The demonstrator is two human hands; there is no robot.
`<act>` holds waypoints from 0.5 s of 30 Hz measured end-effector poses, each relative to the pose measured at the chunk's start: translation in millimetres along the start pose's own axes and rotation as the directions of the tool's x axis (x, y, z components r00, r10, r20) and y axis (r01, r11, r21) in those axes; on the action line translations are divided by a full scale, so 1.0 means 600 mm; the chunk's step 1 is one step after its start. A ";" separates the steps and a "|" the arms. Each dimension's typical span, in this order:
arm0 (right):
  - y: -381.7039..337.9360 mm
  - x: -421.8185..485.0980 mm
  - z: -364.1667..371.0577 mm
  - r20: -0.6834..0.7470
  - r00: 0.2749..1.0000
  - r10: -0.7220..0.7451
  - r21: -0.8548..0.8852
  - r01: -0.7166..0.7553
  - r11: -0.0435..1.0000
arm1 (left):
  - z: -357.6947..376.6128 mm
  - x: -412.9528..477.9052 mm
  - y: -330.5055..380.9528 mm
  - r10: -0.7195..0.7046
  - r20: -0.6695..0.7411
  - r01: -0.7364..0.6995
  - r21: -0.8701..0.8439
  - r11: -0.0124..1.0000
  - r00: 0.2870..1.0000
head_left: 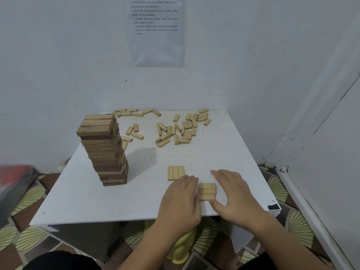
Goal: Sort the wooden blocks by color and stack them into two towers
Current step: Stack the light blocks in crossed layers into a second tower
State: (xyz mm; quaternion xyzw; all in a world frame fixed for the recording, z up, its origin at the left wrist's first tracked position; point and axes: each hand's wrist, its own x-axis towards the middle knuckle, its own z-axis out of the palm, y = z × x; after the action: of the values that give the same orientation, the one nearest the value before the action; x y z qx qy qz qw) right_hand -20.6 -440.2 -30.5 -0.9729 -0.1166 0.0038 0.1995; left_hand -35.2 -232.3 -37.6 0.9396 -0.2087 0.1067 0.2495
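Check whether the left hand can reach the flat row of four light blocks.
Probably yes. The row lies just beyond the left hand, with nothing between them; the dark tower stands clear to the left.

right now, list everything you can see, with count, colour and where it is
tower: one, dark brown, left of table
row: four blocks side by side, light, front middle
set: about three blocks, light, between the hands
loose blocks: many, light, scattered at the far side
table: one, white
sheet: one, pale with print, on the wall behind
floor: brown and yellow pattern, round the table
cloth: one, yellow, below the table's front edge
red thing: one, blurred, far left
left hand: fingers against the set's left end
right hand: at the set's right, thumb by its near side
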 end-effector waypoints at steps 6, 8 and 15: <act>-0.022 -0.046 0.030 0.072 0.968 0.239 -0.287 -0.209 0.935 | 0.017 -0.023 0.011 -0.122 0.234 0.070 0.222 0.973 0.964; -0.023 -0.046 0.036 0.072 0.978 0.197 -0.294 -0.168 0.941 | 0.018 -0.020 0.015 -0.131 0.280 0.061 0.245 0.968 0.951; -0.022 -0.033 0.043 0.062 0.993 0.105 -0.265 -0.085 0.961 | 0.025 -0.011 0.021 -0.143 0.294 0.052 0.297 0.954 0.945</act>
State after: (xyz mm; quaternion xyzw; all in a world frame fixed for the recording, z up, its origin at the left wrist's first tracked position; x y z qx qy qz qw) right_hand -44.4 -422.8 -49.9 -0.9944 -0.0765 0.0347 0.0645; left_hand -45.6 -247.6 -47.0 0.9799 -0.1807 -0.0270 0.0805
